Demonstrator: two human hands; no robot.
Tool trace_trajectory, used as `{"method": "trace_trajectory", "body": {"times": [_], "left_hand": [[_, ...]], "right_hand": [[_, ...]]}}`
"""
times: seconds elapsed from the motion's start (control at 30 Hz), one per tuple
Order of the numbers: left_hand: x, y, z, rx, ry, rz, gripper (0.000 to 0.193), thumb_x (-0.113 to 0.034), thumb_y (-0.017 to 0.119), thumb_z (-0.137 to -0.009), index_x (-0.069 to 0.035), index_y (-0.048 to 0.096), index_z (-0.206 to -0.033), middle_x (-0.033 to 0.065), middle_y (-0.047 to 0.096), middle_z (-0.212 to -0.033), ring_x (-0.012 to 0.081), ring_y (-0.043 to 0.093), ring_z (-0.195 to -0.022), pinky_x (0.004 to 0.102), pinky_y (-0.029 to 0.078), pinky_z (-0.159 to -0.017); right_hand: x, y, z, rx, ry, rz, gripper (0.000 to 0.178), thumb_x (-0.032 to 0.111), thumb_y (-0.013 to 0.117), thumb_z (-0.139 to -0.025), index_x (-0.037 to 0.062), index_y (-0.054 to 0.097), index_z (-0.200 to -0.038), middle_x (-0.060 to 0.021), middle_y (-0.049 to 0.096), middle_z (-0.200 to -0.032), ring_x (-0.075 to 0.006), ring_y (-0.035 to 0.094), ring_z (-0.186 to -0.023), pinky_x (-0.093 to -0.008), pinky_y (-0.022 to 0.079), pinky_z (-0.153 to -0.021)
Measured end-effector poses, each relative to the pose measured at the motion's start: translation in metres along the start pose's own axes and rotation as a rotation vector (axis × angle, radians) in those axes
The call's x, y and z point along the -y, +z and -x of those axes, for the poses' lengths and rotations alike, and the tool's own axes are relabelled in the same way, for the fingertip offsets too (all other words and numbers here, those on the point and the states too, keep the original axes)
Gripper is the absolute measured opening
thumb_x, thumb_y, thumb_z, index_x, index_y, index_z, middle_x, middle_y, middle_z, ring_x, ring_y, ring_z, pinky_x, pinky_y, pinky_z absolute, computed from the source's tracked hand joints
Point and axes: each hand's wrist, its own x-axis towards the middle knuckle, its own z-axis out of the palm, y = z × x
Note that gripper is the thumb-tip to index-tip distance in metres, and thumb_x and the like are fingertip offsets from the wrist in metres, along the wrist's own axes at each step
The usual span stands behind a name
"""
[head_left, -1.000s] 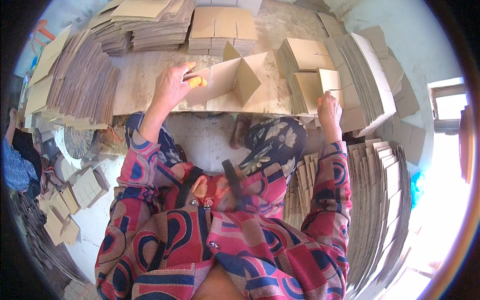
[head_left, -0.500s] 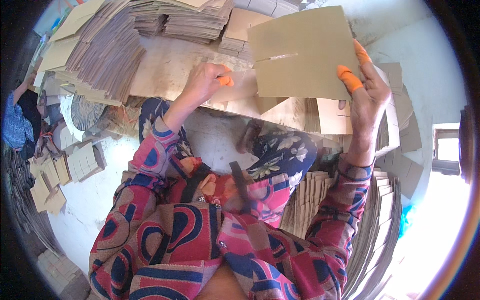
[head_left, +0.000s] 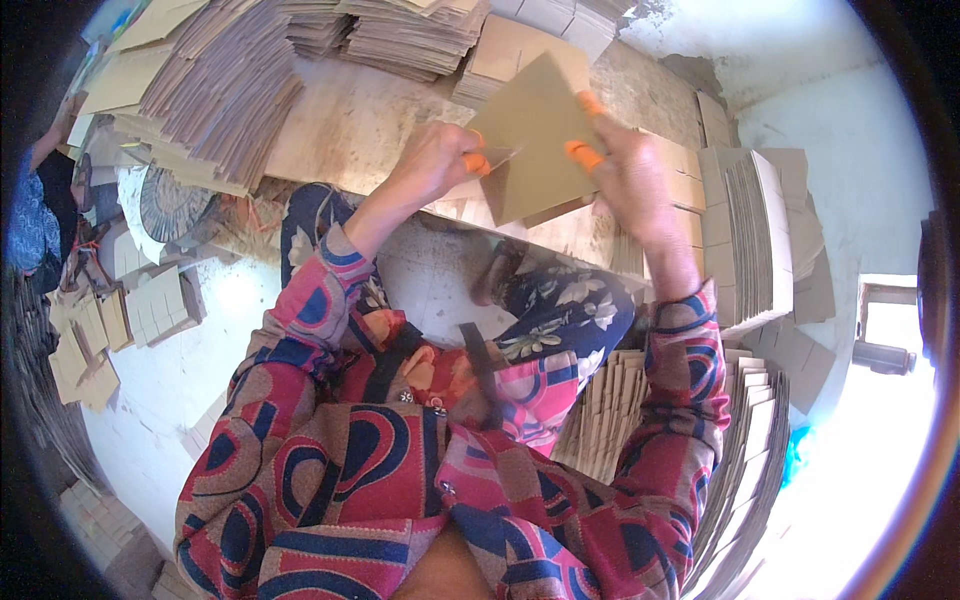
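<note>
A brown cardboard sheet is tilted over the low wooden board, one corner pointing up. My right hand grips its right edge, with orange covers on the thumb and a finger. Close by on the left, my left hand is closed, its orange-covered fingertips pinching a second cardboard piece. The two pieces meet or overlap near the sheet's slit; blur hides whether they interlock. Another cardboard piece shows beneath the sheet.
Tall cardboard stacks line the board's left and far sides. A stack of slotted cardboard stands at right, and rows of partitions sit beside my right arm. A person's blue patterned clothing shows at far left.
My right hand has moved left and turned the cardboard sheet, bringing it to the piece in my left hand. My left hand has shifted slightly right.
</note>
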Motion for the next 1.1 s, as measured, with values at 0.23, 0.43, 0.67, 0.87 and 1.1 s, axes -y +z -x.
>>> {"method": "trace_trajectory", "body": {"times": [0.23,0.43,0.67,0.87,1.1], "left_hand": [[0.0,0.005,-0.004,-0.019,-0.049,0.012,0.015,-0.018,0.074,-0.076,-0.007,0.074,-0.085,0.0167,0.066,-0.072,0.032,0.064,-0.067,0.0399,0.049,-0.062],[0.002,0.003,0.005,-0.184,0.033,-0.103,0.034,-0.019,0.079,-0.07,-0.007,0.068,-0.1,0.0135,0.068,-0.085,0.0318,0.064,-0.078,0.0389,0.051,-0.067],[0.006,0.001,-0.005,-0.307,0.378,-0.172,0.059,-0.008,0.077,-0.066,-0.005,0.054,-0.121,0.0126,0.057,-0.123,0.033,0.051,-0.116,0.0427,0.043,-0.099],[0.016,-0.002,0.002,0.011,0.374,-0.209,0.069,-0.009,0.07,-0.075,-0.005,0.042,-0.138,0.0117,0.059,-0.115,0.0294,0.058,-0.101,0.0384,0.047,-0.087],[0.016,0.008,0.014,0.059,0.515,-0.158,0.065,-0.008,0.057,-0.083,-0.015,0.036,-0.145,0.0085,0.061,-0.096,0.026,0.058,-0.083,0.0361,0.046,-0.071]], "right_hand": [[-0.048,0.081,0.002,0.14,-0.115,0.6,0.065,0.027,0.061,-0.09,-0.0077,0.034,-0.138,-0.0207,0.066,-0.08,-0.0344,0.065,-0.065,-0.0417,0.054,-0.055],[-0.038,0.055,-0.01,-0.319,-0.12,0.639,0.093,0.055,0.069,-0.08,-0.0071,0.034,-0.139,-0.0241,0.065,-0.098,-0.0377,0.064,-0.089,-0.0467,0.05,-0.074],[-0.042,0.044,-0.02,0.109,-0.091,0.453,0.086,0.058,0.071,-0.077,-0.0121,0.047,-0.121,-0.0259,0.066,-0.092,-0.042,0.064,-0.091,-0.0516,0.042,-0.09],[-0.055,0.052,0.011,0.027,-0.273,0.411,0.032,0.011,0.068,-0.081,-0.0016,0.06,-0.109,-0.0246,0.062,-0.075,-0.0421,0.063,-0.07,-0.045,0.049,-0.06],[-0.051,0.079,0.046,-0.052,-0.16,0.305,0.039,-0.008,0.057,-0.074,0.0018,0.068,-0.11,-0.0214,0.068,-0.085,-0.0365,0.068,-0.076,-0.0412,0.053,-0.067]]}}
